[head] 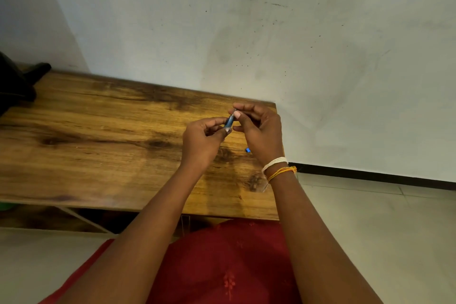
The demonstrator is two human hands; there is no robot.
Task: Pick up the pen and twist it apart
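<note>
Above the right end of the wooden bench (103,136), near the centre of the frame, both hands meet on a small blue pen-like tube (229,121). Left hand (201,142): fingers curled, with thumb and forefinger pinching the lower, clear end of the tube. Right hand (261,131): fingers bent, with thumb and forefinger closed on the upper, thin metallic tip. The tube slants up and to the right between the two pinches, held clear of the bench surface. A small blue piece (248,150), possibly a cap, lies on the bench just below the right hand, apart from the tube. Judged from this layout, the tube appears already uncapped or partly taken apart, while work at its tip seems under way and unfinished; whether the tip is being fitted or removed cannot be told. Thread bands (278,168) circle the right wrist. A dark object (17,81) sits at the left edge of the frame.
</note>
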